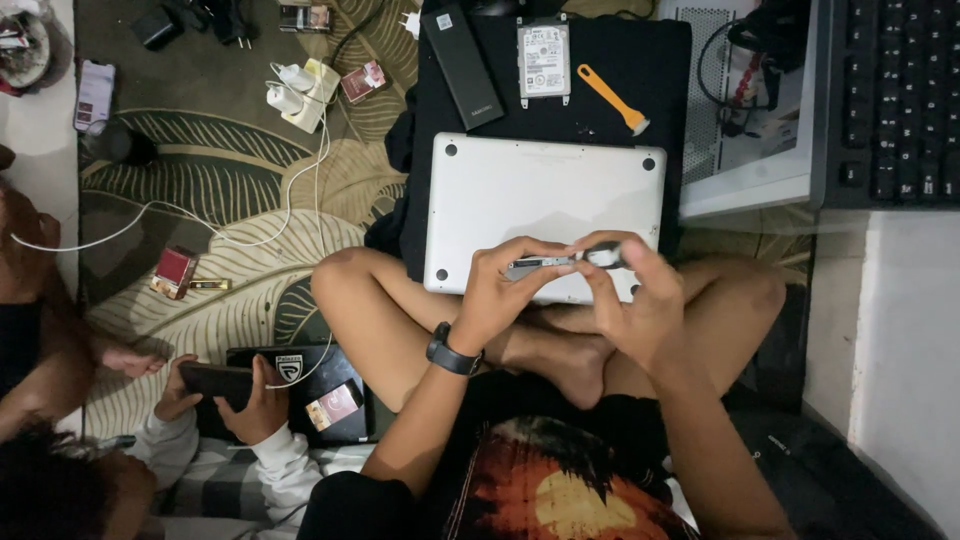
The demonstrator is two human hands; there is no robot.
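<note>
A smooth silver laptop (545,205) lies bottom-up on a black cloth (640,70) over the patterned leaf carpet (200,190), just far of the crossed legs. Above its near edge, the left hand (500,295) pinches a slim grey metal strip (540,264) by its left end. The right hand (630,300) curls closed around a small dark-tipped tool (603,256) touching the strip's right end.

Small packs and labels scattered over the leaf-patterned rug

A red box (174,270) lies left; a red-and-white pack (364,80) sits by the power strip; a white label covers the hard drive (543,58); a dark phone (215,380) is held lower left.
</note>
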